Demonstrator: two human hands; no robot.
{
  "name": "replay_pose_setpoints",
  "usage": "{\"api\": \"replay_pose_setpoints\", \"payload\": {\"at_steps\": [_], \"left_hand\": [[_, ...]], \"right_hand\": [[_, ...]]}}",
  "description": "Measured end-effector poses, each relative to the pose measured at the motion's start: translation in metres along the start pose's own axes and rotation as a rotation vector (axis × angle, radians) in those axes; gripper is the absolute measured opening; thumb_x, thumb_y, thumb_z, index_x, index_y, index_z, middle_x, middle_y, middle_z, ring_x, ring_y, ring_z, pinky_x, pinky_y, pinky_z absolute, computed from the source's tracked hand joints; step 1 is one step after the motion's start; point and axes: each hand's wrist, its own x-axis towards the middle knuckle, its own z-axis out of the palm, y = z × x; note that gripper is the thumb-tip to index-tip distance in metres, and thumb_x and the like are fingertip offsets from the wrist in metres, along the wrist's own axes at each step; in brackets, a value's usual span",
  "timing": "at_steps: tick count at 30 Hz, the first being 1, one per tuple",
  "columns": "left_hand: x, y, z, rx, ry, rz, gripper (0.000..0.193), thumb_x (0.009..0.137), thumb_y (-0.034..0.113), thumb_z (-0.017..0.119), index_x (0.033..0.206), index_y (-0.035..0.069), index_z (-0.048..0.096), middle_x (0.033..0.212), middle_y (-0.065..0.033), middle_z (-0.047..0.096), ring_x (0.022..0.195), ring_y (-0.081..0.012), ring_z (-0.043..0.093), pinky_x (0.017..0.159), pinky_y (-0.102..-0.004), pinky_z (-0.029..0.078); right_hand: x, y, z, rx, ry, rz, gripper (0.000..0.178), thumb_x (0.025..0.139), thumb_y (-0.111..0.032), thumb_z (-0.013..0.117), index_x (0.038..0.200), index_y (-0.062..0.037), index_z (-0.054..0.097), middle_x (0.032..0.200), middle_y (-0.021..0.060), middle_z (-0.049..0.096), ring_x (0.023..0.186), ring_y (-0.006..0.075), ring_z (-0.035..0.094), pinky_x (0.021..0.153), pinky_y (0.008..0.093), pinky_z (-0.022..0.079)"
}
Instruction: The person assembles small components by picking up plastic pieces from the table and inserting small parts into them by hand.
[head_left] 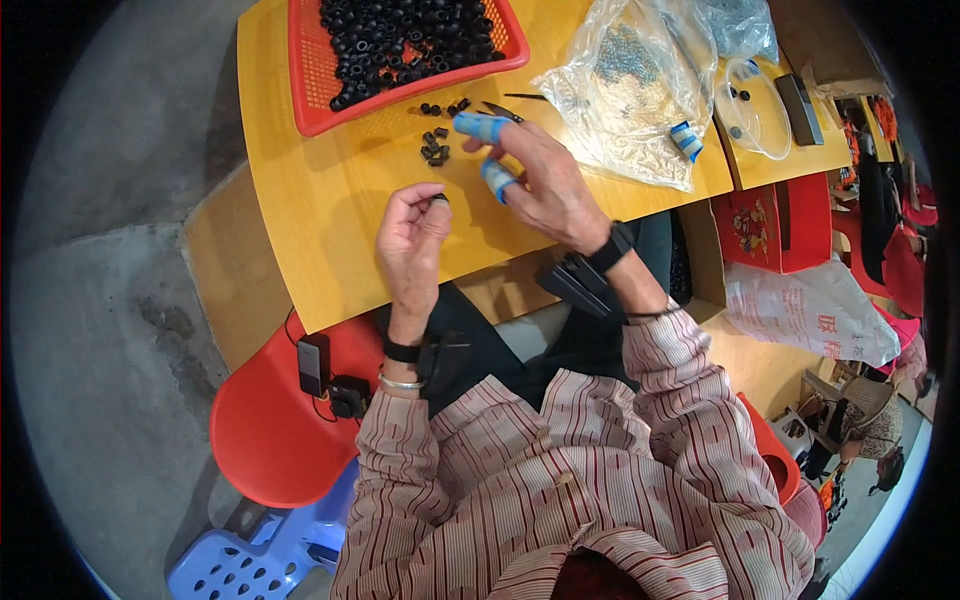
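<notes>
My left hand [412, 240] is closed in a pinch over the table's near side, with a small black cap-like part [439, 199] between thumb and forefinger. To its right, my right hand [556, 192] reaches over the table with thumb and forefinger apart; both wear blue-and-white striped finger covers. No object shows between them. Just beyond the hands lie several small black parts [434, 153] in a loose cluster, and more black pieces [446, 107] sit closer to the basket. A dark pointed tool [502, 112], partly hidden, rests by my right forefinger.
A red plastic basket [312, 118] full of black parts stands at the back left of the yellow table [330, 220]. Clear plastic bags [625, 130] with small pieces, a clear round container [752, 145] and a dark block [798, 110] lie right. Red stool [265, 430] at lower left.
</notes>
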Motion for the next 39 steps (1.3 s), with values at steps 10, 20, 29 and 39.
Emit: {"api": "replay_pose_setpoints", "payload": {"at_steps": [10, 20, 29, 39], "left_hand": [[-0.001, -0.010, 0.002, 0.056, 0.003, 0.024, 0.021, 0.085, 0.004, 0.060, 0.105, 0.001, 0.054, 0.090, 0.0003, 0.052, 0.080, -0.0049, 0.047, 0.071, -0.0169, 0.040], [0.010, -0.013, 0.017, 0.196, 0.077, 0.051, 0.017, 0.087, 0.003, 0.058, 0.103, 0.000, 0.053, 0.085, 0.0000, 0.052, 0.071, -0.0054, 0.047, 0.064, -0.0171, 0.040], [0.021, -0.018, 0.028, 0.246, 0.081, 0.037, 0.017, 0.086, 0.003, 0.058, 0.102, -0.001, 0.054, 0.084, -0.0002, 0.050, 0.071, -0.0062, 0.046, 0.064, -0.0180, 0.040], [0.015, -0.016, 0.030, 0.176, 0.015, 0.107, 0.016, 0.086, 0.002, 0.059, 0.101, 0.000, 0.054, 0.090, -0.0017, 0.053, 0.080, -0.0076, 0.049, 0.074, -0.0191, 0.041]], "right_hand": [[0.020, 0.012, 0.025, -0.316, -0.119, -0.067, 0.042, 0.069, 0.000, 0.060, 0.110, -0.0097, 0.053, 0.092, 0.0070, 0.061, 0.086, 0.0296, 0.055, 0.069, 0.0391, 0.048], [0.003, 0.015, 0.015, -0.405, -0.059, -0.122, 0.046, 0.067, -0.006, 0.064, 0.111, -0.0076, 0.050, 0.091, 0.0076, 0.059, 0.085, 0.0297, 0.055, 0.063, 0.0394, 0.050], [-0.013, -0.001, -0.027, -0.220, 0.095, -0.252, 0.039, 0.067, 0.000, 0.060, 0.105, -0.0079, 0.055, 0.081, 0.0084, 0.057, 0.079, 0.0285, 0.054, 0.065, 0.0375, 0.048], [-0.025, 0.062, -0.133, -0.519, 0.324, 0.165, 0.018, 0.071, 0.005, 0.055, 0.086, -0.0044, 0.057, 0.079, 0.0125, 0.059, 0.083, 0.0317, 0.054, 0.068, 0.0390, 0.046]]}}
